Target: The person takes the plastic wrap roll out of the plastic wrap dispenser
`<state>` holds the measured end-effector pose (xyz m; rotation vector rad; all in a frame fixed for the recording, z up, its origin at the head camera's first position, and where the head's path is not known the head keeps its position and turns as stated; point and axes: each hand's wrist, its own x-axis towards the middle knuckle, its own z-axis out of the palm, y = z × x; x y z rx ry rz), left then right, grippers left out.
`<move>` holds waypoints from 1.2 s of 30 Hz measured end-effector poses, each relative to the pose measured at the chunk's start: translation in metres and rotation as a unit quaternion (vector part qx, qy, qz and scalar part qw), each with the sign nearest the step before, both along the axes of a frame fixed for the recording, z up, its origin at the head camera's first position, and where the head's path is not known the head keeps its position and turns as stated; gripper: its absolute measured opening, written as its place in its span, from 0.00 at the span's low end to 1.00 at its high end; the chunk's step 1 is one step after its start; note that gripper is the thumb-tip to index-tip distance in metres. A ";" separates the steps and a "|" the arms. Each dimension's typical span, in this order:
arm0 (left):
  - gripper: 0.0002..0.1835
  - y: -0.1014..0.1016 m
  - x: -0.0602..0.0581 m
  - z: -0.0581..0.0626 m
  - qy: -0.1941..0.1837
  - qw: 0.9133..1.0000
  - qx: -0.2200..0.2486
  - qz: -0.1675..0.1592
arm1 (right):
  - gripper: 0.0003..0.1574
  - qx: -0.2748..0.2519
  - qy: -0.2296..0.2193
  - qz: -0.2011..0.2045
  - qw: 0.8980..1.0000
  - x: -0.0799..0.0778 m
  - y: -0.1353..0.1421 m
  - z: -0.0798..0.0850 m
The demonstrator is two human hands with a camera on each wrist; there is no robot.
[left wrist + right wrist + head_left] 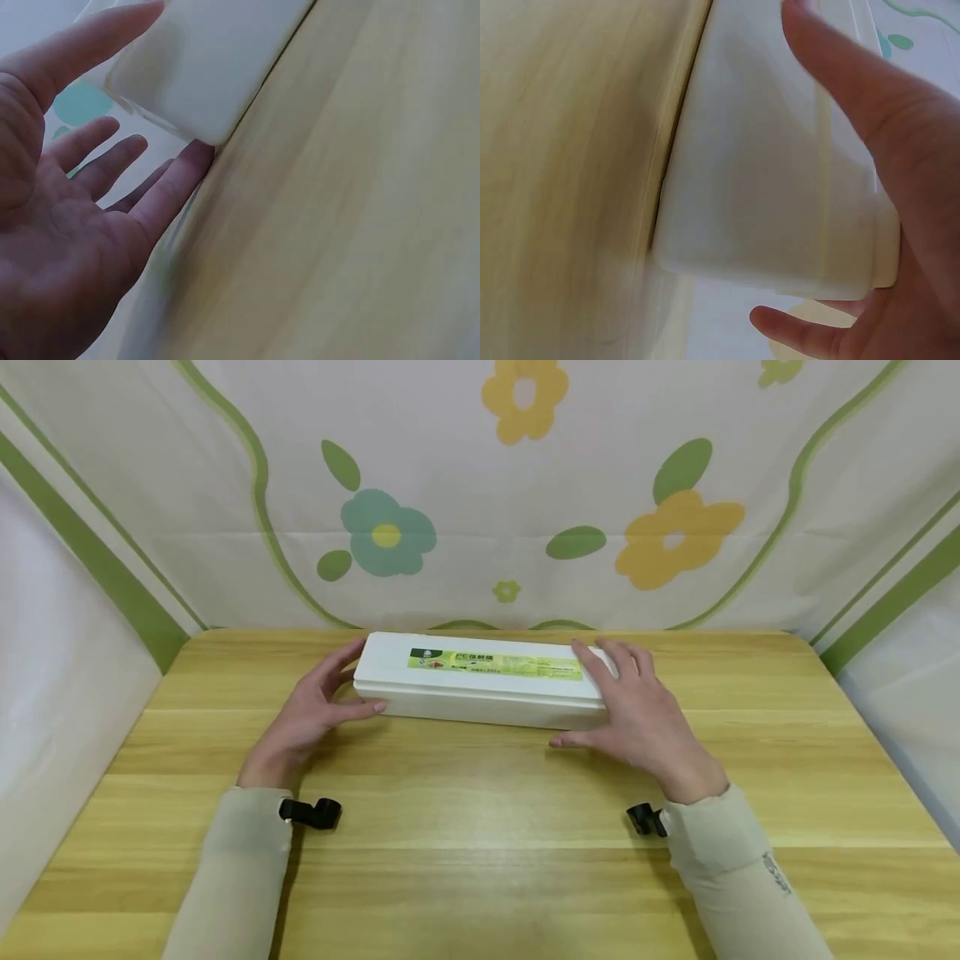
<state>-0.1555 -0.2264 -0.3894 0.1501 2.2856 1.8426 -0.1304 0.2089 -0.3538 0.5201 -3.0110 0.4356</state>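
A long white cling film box [480,697] with a green printed label [495,664] on its lid lies near the table's back edge, turned slightly. At its left end is my left hand [315,702], the thumb in front and the other fingers around the end. In the left wrist view, a finger of the left hand [75,225] touches the box's lower corner [202,112]. My right hand [641,714] spans the right end, fingertips over the lid and thumb before the front face. The right wrist view shows that thumb beside the white side of the box [750,165].
The wood-grain table [465,843] stretches out in front of the box. Behind it hangs a white curtain [465,468] with flowers and green bands. Black wrist mounts [311,814] sit on both sleeves.
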 end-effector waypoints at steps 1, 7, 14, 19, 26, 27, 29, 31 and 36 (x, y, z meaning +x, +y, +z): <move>0.54 0.000 -0.001 -0.001 0.001 1.000 0.003 -0.002 | 0.83 0.000 0.002 0.001 1.000 0.000 0.000 0.000; 0.57 -0.001 -0.008 -0.004 -0.009 1.000 0.002 -0.020 | 0.86 -0.002 0.007 0.002 1.000 0.001 -0.002 0.001; 0.58 -0.007 -0.016 -0.007 -0.015 0.999 0.008 -0.035 | 0.86 -0.011 0.007 0.006 1.000 0.001 -0.003 0.000; 0.55 -0.005 -0.016 -0.008 -0.021 0.999 0.012 -0.042 | 0.85 -0.015 0.011 0.000 1.000 0.001 -0.002 0.000; 0.54 -0.004 -0.019 -0.008 -0.025 0.999 0.005 -0.042 | 0.84 -0.014 0.009 -0.010 1.000 -0.001 -0.002 0.000; 0.53 -0.004 -0.019 -0.008 -0.025 0.999 0.004 -0.041 | 0.84 -0.013 0.009 -0.010 1.000 -0.002 -0.002 0.000; 0.53 -0.004 -0.019 -0.008 -0.025 0.999 0.001 -0.040 | 0.84 -0.012 0.012 -0.010 1.000 -0.002 -0.002 0.000; 0.53 -0.003 -0.019 -0.008 -0.026 0.999 -0.001 -0.042 | 0.83 -0.011 0.011 -0.010 1.000 -0.002 -0.003 0.000; 0.52 -0.002 -0.016 -0.007 -0.031 0.999 -0.003 -0.043 | 0.83 -0.013 0.007 -0.009 1.000 0.001 -0.004 0.000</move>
